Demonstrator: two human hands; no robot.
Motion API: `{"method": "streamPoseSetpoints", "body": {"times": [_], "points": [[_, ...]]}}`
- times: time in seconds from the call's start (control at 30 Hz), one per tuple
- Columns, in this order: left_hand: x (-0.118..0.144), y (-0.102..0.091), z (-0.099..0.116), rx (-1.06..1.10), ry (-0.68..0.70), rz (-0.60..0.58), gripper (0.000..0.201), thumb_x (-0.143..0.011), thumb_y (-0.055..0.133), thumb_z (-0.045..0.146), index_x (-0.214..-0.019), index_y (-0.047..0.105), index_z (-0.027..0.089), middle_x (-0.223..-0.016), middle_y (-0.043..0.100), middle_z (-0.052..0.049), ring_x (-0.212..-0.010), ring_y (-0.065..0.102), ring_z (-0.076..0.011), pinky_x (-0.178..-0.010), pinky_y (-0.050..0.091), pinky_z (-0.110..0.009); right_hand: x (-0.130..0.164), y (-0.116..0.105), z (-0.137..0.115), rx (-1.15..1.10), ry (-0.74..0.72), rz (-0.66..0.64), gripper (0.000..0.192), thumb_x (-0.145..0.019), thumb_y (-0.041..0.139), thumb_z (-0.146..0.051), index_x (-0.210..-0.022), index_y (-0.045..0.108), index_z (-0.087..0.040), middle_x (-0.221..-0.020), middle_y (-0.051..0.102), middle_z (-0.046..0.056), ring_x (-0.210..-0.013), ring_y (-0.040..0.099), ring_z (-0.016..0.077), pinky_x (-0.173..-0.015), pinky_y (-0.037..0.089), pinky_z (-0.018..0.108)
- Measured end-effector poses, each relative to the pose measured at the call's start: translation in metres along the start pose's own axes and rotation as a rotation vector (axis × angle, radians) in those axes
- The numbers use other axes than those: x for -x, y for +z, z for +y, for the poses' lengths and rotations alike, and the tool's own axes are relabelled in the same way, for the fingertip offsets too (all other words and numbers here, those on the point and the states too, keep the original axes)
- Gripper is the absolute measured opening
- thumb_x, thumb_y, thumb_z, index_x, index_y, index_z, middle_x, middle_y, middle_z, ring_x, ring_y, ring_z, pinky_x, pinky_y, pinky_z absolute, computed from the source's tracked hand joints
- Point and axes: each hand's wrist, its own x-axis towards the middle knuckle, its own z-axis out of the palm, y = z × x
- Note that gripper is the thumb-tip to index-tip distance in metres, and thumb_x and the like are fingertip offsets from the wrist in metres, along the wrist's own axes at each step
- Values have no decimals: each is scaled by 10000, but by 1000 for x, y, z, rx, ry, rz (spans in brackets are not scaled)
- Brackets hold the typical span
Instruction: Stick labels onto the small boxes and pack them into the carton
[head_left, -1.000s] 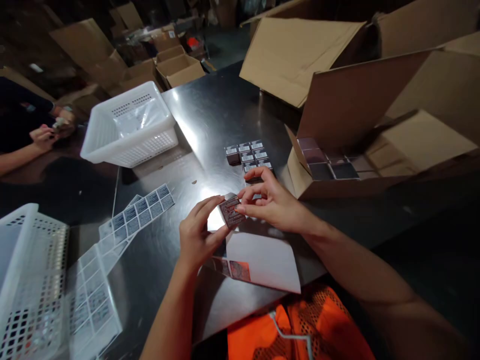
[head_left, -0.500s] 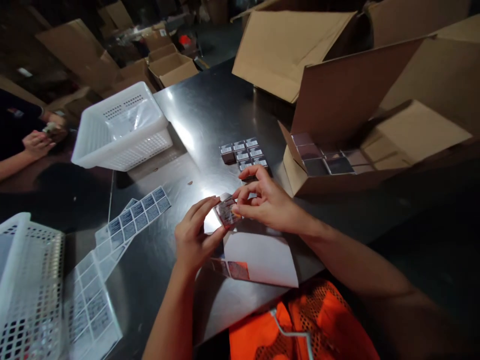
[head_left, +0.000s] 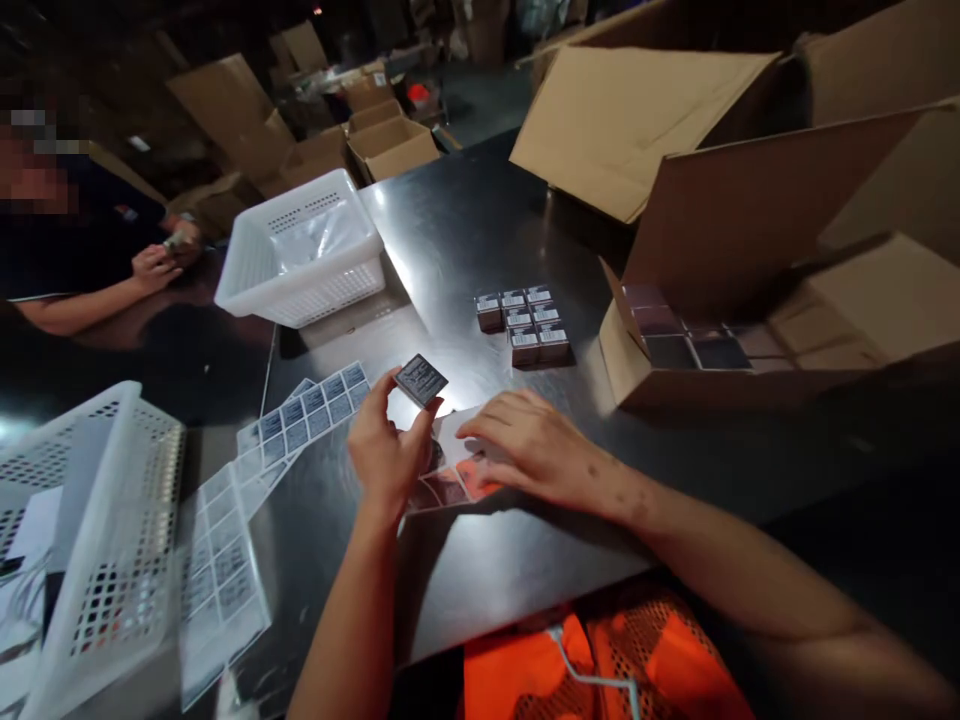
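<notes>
One small dark square carton [head_left: 421, 381], left hand [head_left: 384, 452] pinching: loose grip could drop it. Right hand [head_left: 531, 442], four o'clock, fingers half-open: pressure could crease white paper label sheet [head_left: 447, 487].

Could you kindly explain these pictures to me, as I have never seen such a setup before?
There is no machine here: you see a person's two bare hands, through a camera worn on that person's head, looking forward and down. The left hand holds a small dark square box. The right hand is over a pale sheet with printed squares; whether it grips it is hard to tell. On the shiny metal table are seven small dark boxes in a group, flat sheets divided into squares and a white perforated plastic basket. An open brown cardboard carton stands at right.
</notes>
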Motion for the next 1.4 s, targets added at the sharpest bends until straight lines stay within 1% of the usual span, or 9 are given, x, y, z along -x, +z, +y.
{"method": "streamPoseSetpoints", "body": {"times": [0.17, 0.33, 0.5, 0.63, 0.8, 0.93, 1.03, 1.17, 1.4], "points": [[-7, -4, -8, 13, -141, -37, 548, -720, 801, 417, -1217, 671, 225, -1139, 734, -61, -644, 622, -142, -715, 490, -293, -3, 13, 6, -54, 89, -92, 210, -908, 693, -190, -1116, 672, -166, -1009, 742, 68, -952, 673, 212, -847, 495, 326], [-11, -6, -13, 67, -208, -40, 563, -709, 797, 442, -1213, 667, 229, -1118, 733, -63, -716, 656, -167, -724, 497, -302, -7, 17, 12, -136, 99, -52, 447, -813, 804, -367, -1188, 660, -170, -1163, 706, 105, -1108, 637, 264, -964, 482, 382], [-9, -5, -9, 102, -214, -19, 571, -701, 774, 481, -1203, 673, 227, -1098, 727, -69, -572, 566, -123, -614, 455, -288, -8, 22, 12, -396, 277, -63, 282, -850, 752, -223, -1126, 703, -191, -966, 756, 33, -880, 706, 181, -793, 512, 270], [-9, -3, -7, 148, -228, -29, 548, -713, 753, 498, -1180, 674, 222, -1084, 722, -74, -646, 604, -147, -621, 458, -286, -7, 14, 4, -351, 395, -99, 182, -922, 656, -257, -1088, 722, -225, -884, 774, 9, -801, 713, 178, -720, 494, 261], [-11, -2, -11, 130, -166, 78, 509, -690, 778, 463, -1127, 687, 218, -1118, 649, -81, -876, 625, -197, -658, 477, -285, -4, 14, -5, -82, 172, -94, 127, -965, 595, -260, -947, 708, -205, -886, 758, 48, -894, 698, 214, -871, 492, 348], [-15, -2, -20, 203, -214, 106, 542, -673, 793, 466, -1135, 671, 210, -1067, 625, -62, -868, 616, -188, -650, 479, -271, -1, 8, -7, -265, -110, 43, 120, -941, 634, -268, -861, 707, -215, -1166, 693, 103, -1242, 569, 264, -1048, 433, 448], [-13, 1, -21, 427, -326, -15, 563, -665, 783, 401, -1170, 616, 218, -1091, 662, -45, -645, 581, -108, -534, 431, -220, -1, -7, -4, -692, -53, 186, 177, -905, 696, -376, -818, 685, -222, -1029, 683, 72, -1111, 621, 216, -990, 491, 392], [-1, 5, -7, 734, -313, -218, 531, -599, 752, 245, -1098, 572, 245, -1132, 700, -41, -550, 553, -63, -469, 392, -175, -3, -24, 10, -1041, 272, 384, 321, -806, 772, -506, -840, 624, -223, -869, 659, 19, -899, 650, 174, -877, 530, 351], [17, 9, 13, 806, -198, -401, 474, -533, 721, 172, -984, 591, 237, -932, 739, -23, -671, 651, -140, -536, 477, -205, -4, -24, 13, -1206, 479, 265, 494, -742, 809, -251, -1111, 481, -253, -735, 634, -74, -833, 663, 140, -817, 533, 310]]}}
